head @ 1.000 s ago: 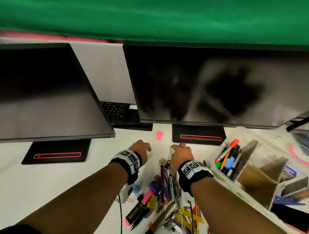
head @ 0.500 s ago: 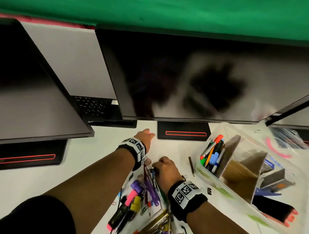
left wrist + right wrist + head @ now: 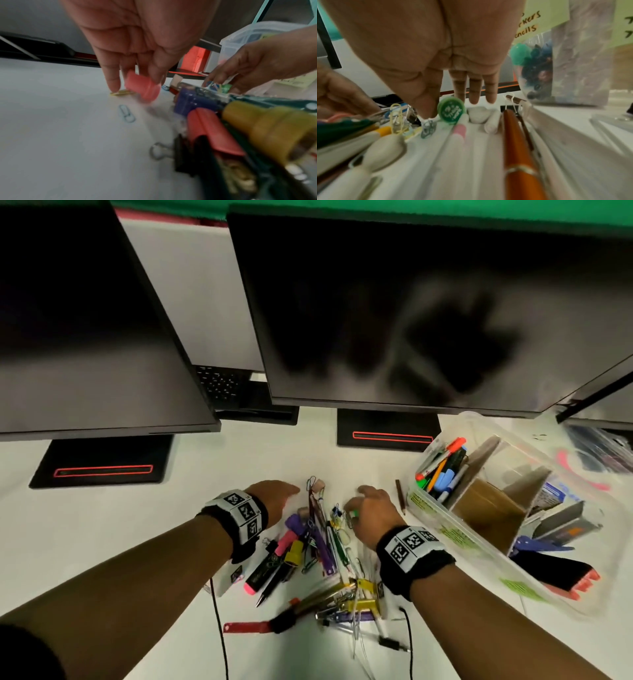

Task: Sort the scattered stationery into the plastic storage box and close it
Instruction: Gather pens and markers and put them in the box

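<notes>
A pile of pens, markers and clips (image 3: 318, 546) lies on the white desk between my hands. My left hand (image 3: 281, 494) is at the pile's far left end; in the left wrist view its thumb and fingers pinch a pink cap (image 3: 143, 88) just above the desk. My right hand (image 3: 370, 511) is over the pile's far right end and pinches a small round green cap (image 3: 451, 110) between thumb and forefinger. The clear plastic storage box (image 3: 445, 529) stands open to the right, with cardboard dividers and markers (image 3: 442, 470) in its far compartment.
Two dark monitors overhang the desk, their black stands (image 3: 387, 428) just beyond the pile. A brown pencil (image 3: 400, 496) lies beside the box. A clear lid (image 3: 599, 460) lies at the far right. A red strip (image 3: 246, 627) and thin black cables lie near me.
My left hand reached the pink cap near the monitor stand and drew back to the pile with it. My right hand pulled back onto the pile and took the green cap.
</notes>
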{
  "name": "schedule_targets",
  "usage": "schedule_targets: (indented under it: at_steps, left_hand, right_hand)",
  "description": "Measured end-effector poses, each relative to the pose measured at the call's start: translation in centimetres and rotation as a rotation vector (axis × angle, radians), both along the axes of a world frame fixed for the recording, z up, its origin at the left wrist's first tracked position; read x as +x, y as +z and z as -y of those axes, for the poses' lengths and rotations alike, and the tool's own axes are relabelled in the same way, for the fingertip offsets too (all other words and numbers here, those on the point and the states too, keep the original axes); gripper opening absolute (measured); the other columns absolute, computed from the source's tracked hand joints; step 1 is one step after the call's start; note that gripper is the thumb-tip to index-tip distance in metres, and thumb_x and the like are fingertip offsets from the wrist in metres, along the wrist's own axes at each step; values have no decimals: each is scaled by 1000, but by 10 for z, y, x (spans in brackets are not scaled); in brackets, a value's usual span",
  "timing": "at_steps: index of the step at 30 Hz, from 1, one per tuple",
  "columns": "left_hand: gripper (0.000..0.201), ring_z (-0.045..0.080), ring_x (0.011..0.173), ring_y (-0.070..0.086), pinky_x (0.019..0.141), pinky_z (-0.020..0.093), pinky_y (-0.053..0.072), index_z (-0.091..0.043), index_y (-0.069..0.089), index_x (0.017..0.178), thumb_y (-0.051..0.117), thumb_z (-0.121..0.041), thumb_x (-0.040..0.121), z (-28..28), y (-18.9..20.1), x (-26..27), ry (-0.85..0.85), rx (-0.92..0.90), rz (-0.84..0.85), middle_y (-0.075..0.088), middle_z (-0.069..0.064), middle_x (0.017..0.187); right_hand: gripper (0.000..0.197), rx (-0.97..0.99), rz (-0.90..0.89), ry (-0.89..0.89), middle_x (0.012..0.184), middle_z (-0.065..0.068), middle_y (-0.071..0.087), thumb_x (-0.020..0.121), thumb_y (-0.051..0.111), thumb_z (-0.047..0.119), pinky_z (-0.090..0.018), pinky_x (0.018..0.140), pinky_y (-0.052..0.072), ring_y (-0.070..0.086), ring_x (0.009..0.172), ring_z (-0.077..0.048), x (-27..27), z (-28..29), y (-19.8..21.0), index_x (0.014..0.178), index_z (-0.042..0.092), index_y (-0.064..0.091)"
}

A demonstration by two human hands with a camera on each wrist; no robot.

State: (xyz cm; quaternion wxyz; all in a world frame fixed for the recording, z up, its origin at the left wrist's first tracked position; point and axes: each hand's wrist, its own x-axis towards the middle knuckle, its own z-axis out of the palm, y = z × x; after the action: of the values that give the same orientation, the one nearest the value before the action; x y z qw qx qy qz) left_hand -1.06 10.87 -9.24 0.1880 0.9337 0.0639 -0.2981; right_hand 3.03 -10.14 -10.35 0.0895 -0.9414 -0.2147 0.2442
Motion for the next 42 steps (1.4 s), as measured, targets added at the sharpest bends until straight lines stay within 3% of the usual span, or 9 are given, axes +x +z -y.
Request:
schedule_targets:
  at_steps: [3, 6, 13, 18, 24, 26, 31, 35, 42]
  left_hand:
    - [47, 21, 138, 35, 113, 28, 26, -21, 37, 142, 36, -8, 97, 10, 11, -4, -2, -18, 45, 37, 4, 150]
    - [45, 24, 129, 44, 108, 30, 33, -24, 43, 138, 42, -10, 95, 22, 13, -2, -21, -55, 112, 47, 7, 140]
    - [39, 22, 138, 28, 116, 31, 25, -26, 56, 128, 51, -11, 92, 39, 2, -5, -196, 15, 164, 31, 1, 150]
    - [37, 25, 121, 46, 103, 37, 43, -16, 58, 123, 43, -9, 90, 33, 7, 3, -156, 55, 171, 48, 7, 131]
    - [35, 24, 108, 57, 88, 35, 49, -15, 61, 108, 45, -40, 89, 37, 2, 11, -51, 214, 140, 59, 6, 116]
    - [42, 25, 109, 57, 89, 36, 48, -14, 59, 112, 49, -47, 88, 42, -3, 13, -29, 244, 118, 60, 7, 116]
    - [39, 28, 103, 62, 81, 30, 49, -7, 60, 109, 53, -38, 87, 54, -11, 18, 89, 147, 32, 65, 12, 112]
    - [35, 29, 98, 63, 75, 29, 48, -8, 61, 106, 55, -36, 86, 55, -13, 20, 167, 78, 2, 67, 12, 106]
    - [36, 29, 107, 61, 84, 32, 48, -7, 61, 111, 49, -34, 90, 45, -15, 25, 224, 62, -16, 64, 12, 116]
  right_hand:
    - [25, 109, 165, -64, 118, -7, 57, 84, 54, 17, -31, 96, 44, 52, 111, -28, -5, -9, 12, 104, 16, 68]
    - [22, 141, 39, -134, 105, -10, 66, 87, 51, 19, -31, 85, 50, 61, 100, -28, -13, -24, 18, 98, 10, 67]
    - [27, -67, -35, -109, 117, -14, 63, 94, 45, 18, -31, 83, 50, 61, 105, -28, -16, -20, 4, 112, 6, 62]
    - [28, -25, 79, -225, 117, -16, 62, 92, 44, 12, -33, 87, 50, 61, 106, -29, 4, -4, 11, 112, 3, 62]
    - [47, -191, -51, -331, 127, -16, 59, 94, 46, 19, -38, 92, 52, 59, 114, -30, 0, -15, 7, 135, -4, 41]
    - [40, -205, -101, -338, 126, -14, 60, 92, 51, 20, -37, 91, 52, 60, 112, -29, -4, -20, 5, 127, 1, 49]
    - [29, -146, -131, -350, 123, -14, 61, 92, 51, 17, -35, 88, 52, 61, 112, -27, -8, -31, 4, 116, 3, 58]
    - [32, 91, -11, -510, 115, -19, 63, 93, 44, 23, -33, 85, 49, 61, 105, -31, 4, -30, 11, 111, -2, 55]
    - [37, -38, -45, -608, 130, -22, 47, 98, 31, 11, -36, 95, 46, 52, 117, -31, 20, -24, 25, 128, -3, 49]
